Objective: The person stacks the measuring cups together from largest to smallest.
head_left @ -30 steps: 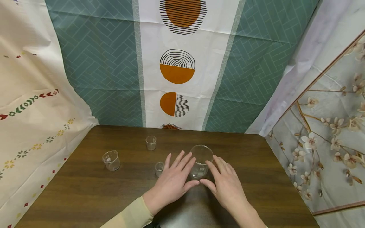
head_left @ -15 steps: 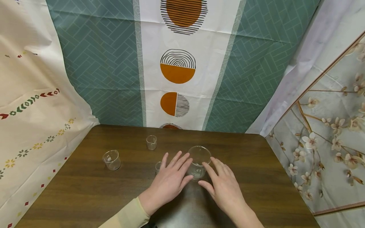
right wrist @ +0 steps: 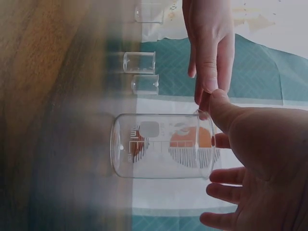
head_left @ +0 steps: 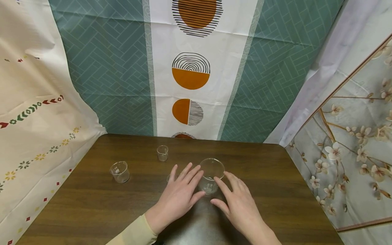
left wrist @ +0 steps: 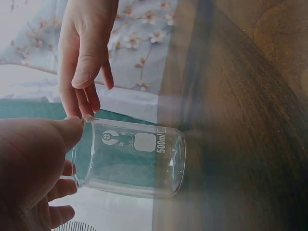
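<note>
A large clear glass beaker (head_left: 209, 186) stands upright on the table between the two hands, with "500ml" printed on its wall in the left wrist view. My left hand (head_left: 177, 195) is at the beaker's left side, its fingers spread and nearly straight, fingertips by the rim. On the other side my right hand (head_left: 240, 200) reaches to the rim with extended fingers and its thumb apart. Both hands appear to touch the beaker (right wrist: 163, 161) near its top without curling round it. Behind the left hand, a tiny beaker (head_left: 168, 177) is mostly hidden.
A medium glass beaker (head_left: 120, 173) stands on the left of the brown wooden table (head_left: 76, 204). Farther back is a small beaker (head_left: 162, 153). A patterned cloth (head_left: 196, 95) hangs behind the table's far edge, with more fabric at both sides.
The large beaker has shifted a little left and toward the person, both hands moving along with it. My left hand now covers most of the tiny beaker. The other two beakers stay put.
</note>
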